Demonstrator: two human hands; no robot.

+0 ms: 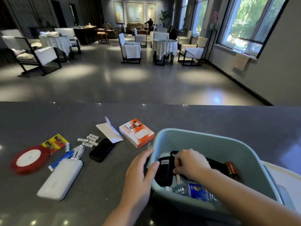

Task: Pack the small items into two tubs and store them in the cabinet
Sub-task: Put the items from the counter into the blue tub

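Two hands at the blue tub [234, 149] on the grey surface [211, 118].
I see left hand [141, 172] flat, fingers straight against the tub wall; right hand [189, 163] inside, fingers curled on a black device [163, 172]. Batteries [89, 140], power bank [61, 178], orange box [136, 132] lie left.

Setting: a hotel-style lounge or tea room. Well beyond the hands, past a dark stone counter [211, 118], a polished grey floor [114, 82] carries round tables with white lace cloths [164, 46] flanked by white-cushioned dark-framed armchairs [131, 49]. On the far wall ahead hang three large framed paintings [134, 13] above wooden seating, and tall windows [249, 25] line the wall to the hands' right.
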